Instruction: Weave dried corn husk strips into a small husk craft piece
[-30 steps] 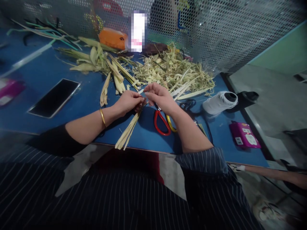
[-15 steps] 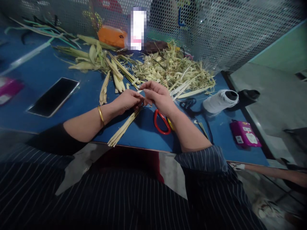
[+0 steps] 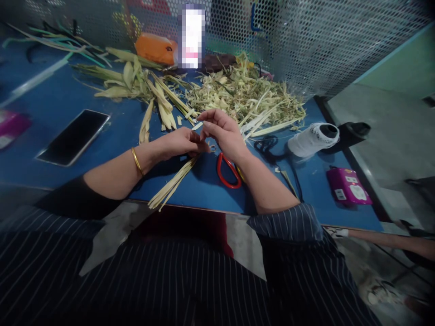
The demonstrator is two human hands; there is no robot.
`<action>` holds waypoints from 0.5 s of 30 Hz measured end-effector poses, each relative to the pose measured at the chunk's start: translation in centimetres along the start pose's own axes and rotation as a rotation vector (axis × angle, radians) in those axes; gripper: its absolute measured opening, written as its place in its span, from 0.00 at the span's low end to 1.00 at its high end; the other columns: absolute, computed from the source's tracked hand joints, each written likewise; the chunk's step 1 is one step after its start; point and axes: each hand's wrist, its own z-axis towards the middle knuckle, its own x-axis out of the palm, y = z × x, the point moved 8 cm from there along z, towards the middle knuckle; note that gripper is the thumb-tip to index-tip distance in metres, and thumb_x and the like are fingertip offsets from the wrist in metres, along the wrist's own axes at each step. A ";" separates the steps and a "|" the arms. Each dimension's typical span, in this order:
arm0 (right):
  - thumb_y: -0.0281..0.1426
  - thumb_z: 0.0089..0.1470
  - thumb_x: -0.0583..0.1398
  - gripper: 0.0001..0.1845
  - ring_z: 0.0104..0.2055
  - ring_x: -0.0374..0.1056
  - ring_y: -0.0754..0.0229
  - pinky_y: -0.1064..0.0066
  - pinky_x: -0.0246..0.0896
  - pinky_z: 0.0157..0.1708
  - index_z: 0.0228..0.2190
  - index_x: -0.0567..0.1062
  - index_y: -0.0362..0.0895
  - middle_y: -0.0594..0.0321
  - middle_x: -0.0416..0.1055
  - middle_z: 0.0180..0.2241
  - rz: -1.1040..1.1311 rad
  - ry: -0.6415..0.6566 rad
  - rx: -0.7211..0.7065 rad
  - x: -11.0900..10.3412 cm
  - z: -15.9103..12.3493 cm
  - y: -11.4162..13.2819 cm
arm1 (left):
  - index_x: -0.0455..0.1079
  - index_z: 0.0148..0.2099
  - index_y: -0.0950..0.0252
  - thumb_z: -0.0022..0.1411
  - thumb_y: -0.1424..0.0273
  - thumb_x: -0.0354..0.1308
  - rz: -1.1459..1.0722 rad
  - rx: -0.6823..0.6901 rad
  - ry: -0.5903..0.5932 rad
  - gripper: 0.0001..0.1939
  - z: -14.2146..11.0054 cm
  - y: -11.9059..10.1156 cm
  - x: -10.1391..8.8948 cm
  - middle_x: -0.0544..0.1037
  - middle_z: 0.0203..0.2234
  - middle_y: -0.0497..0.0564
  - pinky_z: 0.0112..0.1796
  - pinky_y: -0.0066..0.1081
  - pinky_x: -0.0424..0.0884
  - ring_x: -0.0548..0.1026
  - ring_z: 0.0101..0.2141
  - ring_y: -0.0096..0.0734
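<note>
My left hand (image 3: 185, 142) is closed around the upper end of a bundle of pale corn husk strips (image 3: 173, 181), whose loose ends fan down toward the table's front edge. Right beside it, my right hand (image 3: 222, 133) is bent over the bundle's top, thumb and fingers drawn together; whatever they pinch is too small to make out. Beneath my right wrist lies a pair of scissors with a red handle loop (image 3: 229, 172), partly covered by the forearm. Behind my hands are whole dried corn husks (image 3: 163, 106) and a heap of husk scraps (image 3: 244, 95).
On the blue table (image 3: 112, 136) lies a phone (image 3: 74, 136) at left. A white thread cone (image 3: 312, 140), a black cone (image 3: 353, 136) and a purple packet (image 3: 349, 186) are at right. A perforated metal panel (image 3: 306, 45) stands behind. Another person's arm (image 3: 390, 240) shows lower right.
The husk bundle's loose ends have swung left. My left hand has turned slightly, its thumb now reaching farther right, while my right hand stays close by with small finger movements. The view has shifted a little.
</note>
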 end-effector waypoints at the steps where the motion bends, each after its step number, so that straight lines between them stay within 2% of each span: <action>1: 0.34 0.60 0.55 0.09 0.35 0.69 0.61 0.65 0.69 0.41 0.42 0.69 0.47 0.65 0.67 0.29 -0.014 0.006 -0.012 0.1 0.0 0.1 | 0.79 0.32 0.72 0.50 0.72 0.64 0.006 -0.002 -0.024 0.08 0.0 0.1 -0.1 0.71 0.19 0.49 0.26 0.26 0.62 0.64 0.22 0.22; 4: 0.34 0.61 0.55 0.10 0.38 0.70 0.60 0.62 0.69 0.45 0.44 0.70 0.47 0.64 0.69 0.31 -0.056 0.026 -0.057 0.4 -0.2 0.7 | 0.78 0.30 0.72 0.51 0.70 0.65 -0.013 -0.018 -0.080 0.08 0.1 0.7 -0.5 0.71 0.18 0.49 0.26 0.26 0.62 0.65 0.21 0.22; 7: 0.37 0.61 0.55 0.13 0.40 0.71 0.60 0.61 0.69 0.47 0.46 0.69 0.48 0.62 0.71 0.37 -0.113 0.006 -0.132 0.1 -0.2 1.8 | 0.79 0.32 0.71 0.51 0.73 0.64 -0.041 -0.023 -0.063 0.06 0.3 0.8 -0.4 0.75 0.21 0.51 0.27 0.25 0.64 0.67 0.22 0.22; 9: 0.38 0.60 0.57 0.16 0.43 0.71 0.60 0.62 0.68 0.47 0.49 0.69 0.50 0.60 0.70 0.44 -0.182 -0.073 -0.190 -0.9 -0.1 2.4 | 0.80 0.34 0.70 0.51 0.74 0.62 -0.062 -0.037 -0.045 0.08 0.3 0.8 -0.3 0.77 0.24 0.52 0.27 0.25 0.65 0.69 0.23 0.23; 11: 0.39 0.59 0.57 0.17 0.45 0.70 0.59 0.62 0.67 0.47 0.50 0.69 0.52 0.59 0.69 0.48 -0.277 -0.214 -0.229 -2.8 -0.2 2.9 | 0.80 0.35 0.71 0.52 0.74 0.62 -0.084 -0.056 -0.045 0.08 0.2 0.7 -0.3 0.78 0.24 0.53 0.28 0.25 0.66 0.69 0.23 0.22; 13: 0.39 0.58 0.58 0.15 0.44 0.69 0.58 0.63 0.67 0.44 0.47 0.71 0.50 0.58 0.70 0.46 -0.387 -0.349 -0.217 -4.7 -0.3 2.9 | 0.80 0.34 0.72 0.53 0.72 0.63 -0.109 -0.067 -0.064 0.08 0.1 0.5 -0.4 0.76 0.22 0.53 0.28 0.25 0.67 0.68 0.22 0.21; 15: 0.37 0.56 0.59 0.10 0.39 0.68 0.59 0.65 0.65 0.39 0.38 0.75 0.46 0.59 0.72 0.36 -0.483 -0.375 -0.146 -5.6 -0.3 2.4 | 0.79 0.33 0.72 0.54 0.71 0.64 -0.138 -0.075 -0.084 0.08 0.1 0.5 -0.6 0.75 0.21 0.52 0.27 0.24 0.68 0.68 0.21 0.21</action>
